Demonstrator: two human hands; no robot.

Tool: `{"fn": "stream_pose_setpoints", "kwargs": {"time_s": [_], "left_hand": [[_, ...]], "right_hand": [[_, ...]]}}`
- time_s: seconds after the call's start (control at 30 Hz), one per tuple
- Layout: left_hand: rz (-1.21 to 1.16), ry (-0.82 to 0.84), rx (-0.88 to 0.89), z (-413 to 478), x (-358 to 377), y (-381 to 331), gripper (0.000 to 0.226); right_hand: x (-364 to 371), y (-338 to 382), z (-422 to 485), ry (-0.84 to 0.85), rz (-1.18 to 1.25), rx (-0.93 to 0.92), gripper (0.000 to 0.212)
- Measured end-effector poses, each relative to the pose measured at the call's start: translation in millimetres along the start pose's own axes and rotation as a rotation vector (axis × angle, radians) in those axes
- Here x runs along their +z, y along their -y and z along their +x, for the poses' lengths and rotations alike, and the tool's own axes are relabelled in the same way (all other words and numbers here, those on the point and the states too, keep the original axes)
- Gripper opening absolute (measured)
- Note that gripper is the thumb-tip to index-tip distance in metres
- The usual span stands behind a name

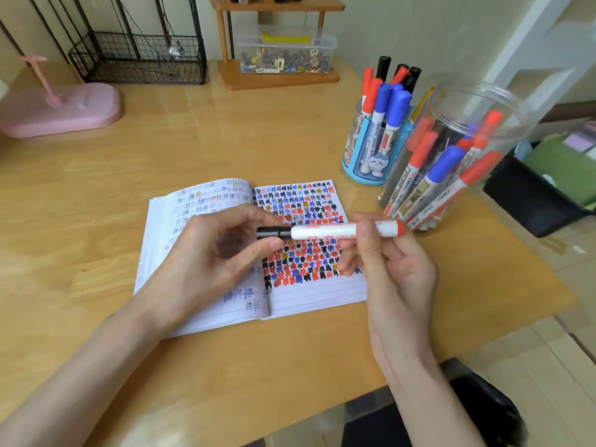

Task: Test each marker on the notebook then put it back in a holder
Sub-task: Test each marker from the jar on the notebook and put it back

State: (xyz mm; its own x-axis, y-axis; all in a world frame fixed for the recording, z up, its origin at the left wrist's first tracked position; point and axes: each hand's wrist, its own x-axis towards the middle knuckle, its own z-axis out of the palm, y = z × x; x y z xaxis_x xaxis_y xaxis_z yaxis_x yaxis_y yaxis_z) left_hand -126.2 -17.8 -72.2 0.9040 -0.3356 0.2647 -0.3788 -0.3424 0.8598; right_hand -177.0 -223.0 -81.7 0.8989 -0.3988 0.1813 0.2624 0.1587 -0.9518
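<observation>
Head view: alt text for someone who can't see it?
The left hand pinches the black cap of a white marker while the right hand grips its barrel, above the open notebook. A blue holder and clear jar hold markers nearby.

- bench (pixel 193 133) left of the notebook (pixel 316 295) is wide open, same behind it
- right side's tight: holder (pixel 356 162) and jar (pixel 506 104) stand side by side, markers (pixel 392 114) poking up
- back edge lined with basket (pixel 138 59), pink stand (pixel 64 108), shelf (pixel 277 80)
</observation>
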Motion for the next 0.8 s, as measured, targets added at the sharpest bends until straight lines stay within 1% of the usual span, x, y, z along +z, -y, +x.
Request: {"fn": "stream_pose_setpoints", "kwargs": {"time_s": [0.17, 0.37, 0.5, 0.57, 0.63, 0.73, 0.8], "left_hand": [[0.03, 0.023, 0.015, 3, 14, -9, 0.031], [-0.03, 0.228, 0.07, 16, 55, -30, 0.024], [-0.172, 0.35, 0.07, 26, 114, -52, 0.028], [-0.248, 0.381, 0.057, 31, 148, -62, 0.025], [-0.272, 0.403, 0.061, 36, 179, -68, 0.02], [-0.285, 0.439, 0.091, 40, 213, -79, 0.018], [-0.273, 0.475, 0.14, 41, 227, -86, 0.018]], "right_hand": [[-18, 7, 0, -0.026, 0.006, 0.024, 0.027], [-61, 25, -2, -0.119, -0.011, 0.019, 0.026], [-112, 39, -8, -0.235, -0.061, -0.022, 0.029], [-140, 45, -12, -0.321, -0.132, -0.078, 0.034], [-168, 51, -17, -0.401, -0.209, -0.116, 0.036], [-210, 58, -27, -0.505, -0.283, -0.117, 0.026], [-233, 61, -35, -0.549, -0.359, -0.124, 0.026]]}}
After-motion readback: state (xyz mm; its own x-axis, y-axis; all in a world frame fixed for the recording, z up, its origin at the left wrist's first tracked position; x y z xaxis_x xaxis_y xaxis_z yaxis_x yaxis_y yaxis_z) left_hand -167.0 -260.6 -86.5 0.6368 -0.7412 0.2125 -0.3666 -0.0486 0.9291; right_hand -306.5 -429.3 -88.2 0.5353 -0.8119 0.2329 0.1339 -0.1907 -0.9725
